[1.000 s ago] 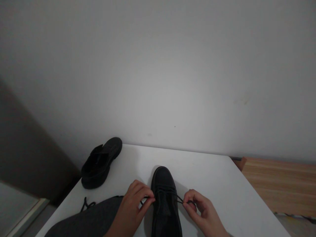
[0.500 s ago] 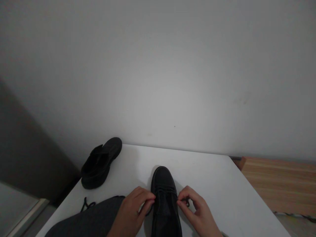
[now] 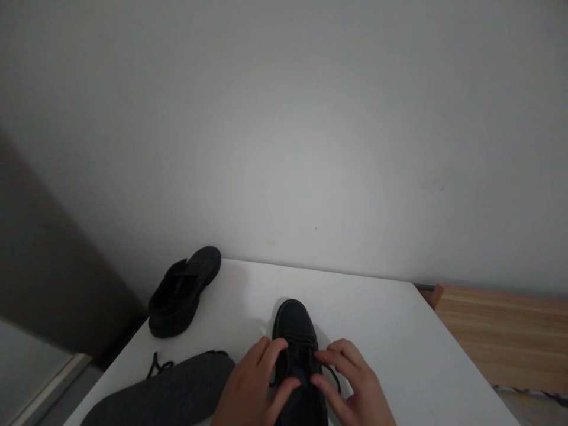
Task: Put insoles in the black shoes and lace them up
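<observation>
A black lace-up shoe point(image 3: 294, 319) lies toe away from me on the white tabletop point(image 3: 373, 313). My left hand point(image 3: 257, 381) is at its left side, thumb and forefinger spread over the lacing area and touching it. On the opposite side my right hand point(image 3: 355, 384) has its thumb and fingers apart, the tips against the right edge of the shoe's opening. A loose black shoelace point(image 3: 336, 378) loops out beside the right fingers. The rear of the shoe runs out of the bottom of the view.
Another black shoe point(image 3: 177, 305) with a strap rests at the far left corner, close to the wall point(image 3: 310, 148). A dark grey cloth-like shape point(image 3: 168, 390) covers the near left, with a black lace point(image 3: 155, 367) behind it. Wooden boards point(image 3: 501, 337) lie beyond the right edge.
Both hands have gone from pinching at the shoe's sides to spread fingers over its lacing area. The lace on the right now hangs in a wider loop.
</observation>
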Motion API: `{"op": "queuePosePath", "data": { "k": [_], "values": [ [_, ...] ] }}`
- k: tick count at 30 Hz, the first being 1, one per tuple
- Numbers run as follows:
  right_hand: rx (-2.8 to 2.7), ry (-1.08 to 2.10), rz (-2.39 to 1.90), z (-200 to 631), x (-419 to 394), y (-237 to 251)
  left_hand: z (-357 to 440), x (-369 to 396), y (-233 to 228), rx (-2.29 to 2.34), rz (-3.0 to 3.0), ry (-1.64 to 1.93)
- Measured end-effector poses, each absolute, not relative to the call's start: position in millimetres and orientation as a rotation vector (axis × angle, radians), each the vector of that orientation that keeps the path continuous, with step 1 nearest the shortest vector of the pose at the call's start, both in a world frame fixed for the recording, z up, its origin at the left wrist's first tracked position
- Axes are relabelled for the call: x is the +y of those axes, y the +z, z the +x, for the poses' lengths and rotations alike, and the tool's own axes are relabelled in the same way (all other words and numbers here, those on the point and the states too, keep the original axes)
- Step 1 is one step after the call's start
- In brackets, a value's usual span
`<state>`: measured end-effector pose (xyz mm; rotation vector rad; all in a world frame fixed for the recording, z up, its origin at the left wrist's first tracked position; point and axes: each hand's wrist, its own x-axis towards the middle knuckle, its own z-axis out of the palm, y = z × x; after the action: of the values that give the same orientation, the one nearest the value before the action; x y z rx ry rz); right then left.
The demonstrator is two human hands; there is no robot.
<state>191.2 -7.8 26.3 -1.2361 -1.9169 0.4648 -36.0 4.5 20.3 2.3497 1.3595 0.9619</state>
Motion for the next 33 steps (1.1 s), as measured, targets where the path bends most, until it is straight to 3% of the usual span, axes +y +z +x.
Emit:
{"op": "queuePosePath", "data": {
  "k": [21,33],
  "values": [
    [-1.684,0.423,-1.45,171.3,-22.3,0.3,-34.6,2.9,29.0,1.277,2.209,1.062],
    [-2.182,0.409,-1.448,180.0,-10.7,21.8,-18.0,7.0,44.7,1.459,2.419,0.548]
  ]
}}
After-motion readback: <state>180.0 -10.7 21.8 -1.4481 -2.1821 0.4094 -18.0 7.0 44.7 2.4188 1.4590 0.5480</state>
